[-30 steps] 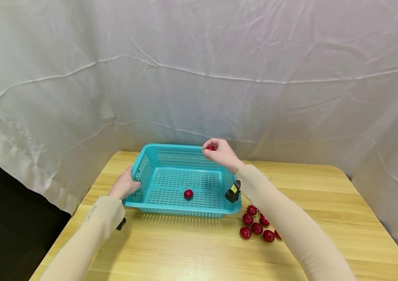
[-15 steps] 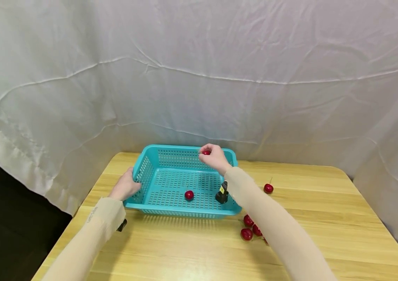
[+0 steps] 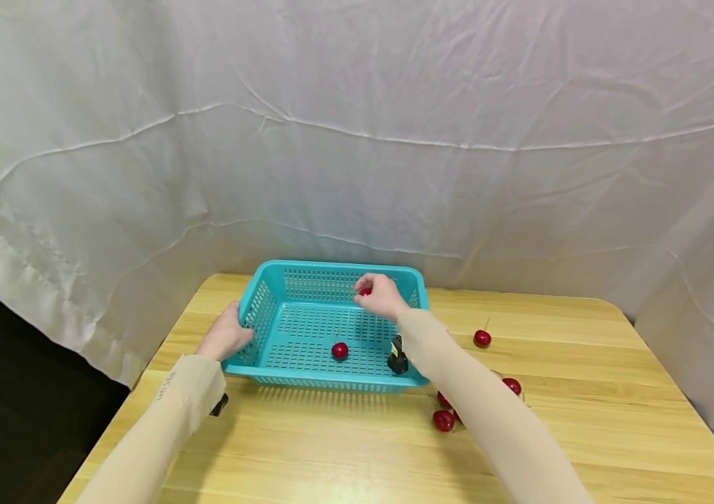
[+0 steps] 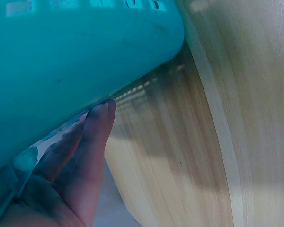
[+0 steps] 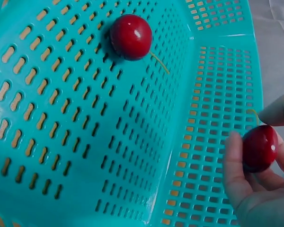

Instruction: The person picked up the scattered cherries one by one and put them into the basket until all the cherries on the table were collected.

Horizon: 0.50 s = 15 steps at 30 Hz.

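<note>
A turquoise perforated plastic basket [image 3: 325, 380] stands on the wooden table, one red cherry [image 3: 340, 351] with a thin stem lying on its floor. My left hand [image 3: 225, 334] grips the basket's left end; in the left wrist view its fingers [image 4: 92, 151] lie against the basket's outer side. Over the back right part of the basket, my right hand [image 3: 383, 297] pinches another cherry [image 5: 260, 149] between thumb and fingers, above the floor. That cherry's stem shows in the right wrist view.
To the right of the basket, several cherries [image 3: 443, 421] lie on the table [image 3: 609, 392], some hidden by my right forearm. A single cherry [image 3: 482, 339] lies farther back. A pale curtain [image 3: 357, 140] hangs behind the table.
My right hand has moved left and down into the basket with the cherry, uncovering a lone cherry on the table. The left hand keeps its place on the basket.
</note>
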Available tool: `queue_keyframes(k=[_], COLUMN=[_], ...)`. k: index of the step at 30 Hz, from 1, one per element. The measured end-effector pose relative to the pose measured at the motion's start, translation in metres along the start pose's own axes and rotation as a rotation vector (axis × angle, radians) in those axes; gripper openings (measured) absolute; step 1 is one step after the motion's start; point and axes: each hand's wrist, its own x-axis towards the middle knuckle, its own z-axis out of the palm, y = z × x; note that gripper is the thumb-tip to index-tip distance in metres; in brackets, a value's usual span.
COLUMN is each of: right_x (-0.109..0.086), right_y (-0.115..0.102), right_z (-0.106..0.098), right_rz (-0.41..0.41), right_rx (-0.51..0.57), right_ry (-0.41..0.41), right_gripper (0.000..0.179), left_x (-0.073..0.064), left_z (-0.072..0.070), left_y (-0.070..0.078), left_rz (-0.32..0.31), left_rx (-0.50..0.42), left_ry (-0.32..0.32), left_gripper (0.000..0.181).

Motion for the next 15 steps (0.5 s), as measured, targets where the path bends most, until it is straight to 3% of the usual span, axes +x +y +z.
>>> queue_keyframes(k=[8,15], right_x=[0.0020,0.0007], right_y=[0.0011,-0.0001], right_z=[0.0048,0.0049], right_rz=[-0.028,-0.021], right_rx=[-0.040,-0.069], right_ry=[-0.082,-0.104], right_gripper=[0.016,0.015], left_x=[0.0020,0.0025], left_z=[0.0001,0.0016], left_y=[0.0006,-0.0008], left_rz=[-0.010,0.013], left_rx=[0.010,0.008], left_ry=[0.001,0.012], left_gripper=[0.068,0.067])
